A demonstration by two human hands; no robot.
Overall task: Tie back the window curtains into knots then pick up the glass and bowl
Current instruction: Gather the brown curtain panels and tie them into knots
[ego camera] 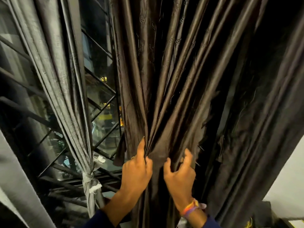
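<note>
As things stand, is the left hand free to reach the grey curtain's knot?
Probably not yet: the left hand is gripping the brown curtain; the knot itself hangs unobstructed nearby.

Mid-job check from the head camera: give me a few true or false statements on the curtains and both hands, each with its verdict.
1. The grey curtain on the left is already knotted. True; its knot sits low down.
2. The dark brown curtain is knotted too. False; it hangs loose, only bunched.
3. Both hands grip the dark brown curtain. True; left hand and right hand pinch its folds.
4. The right wrist is bare. False; it wears a coloured wristband.
5. A glass and bowl are in view. False; neither shows.
</note>
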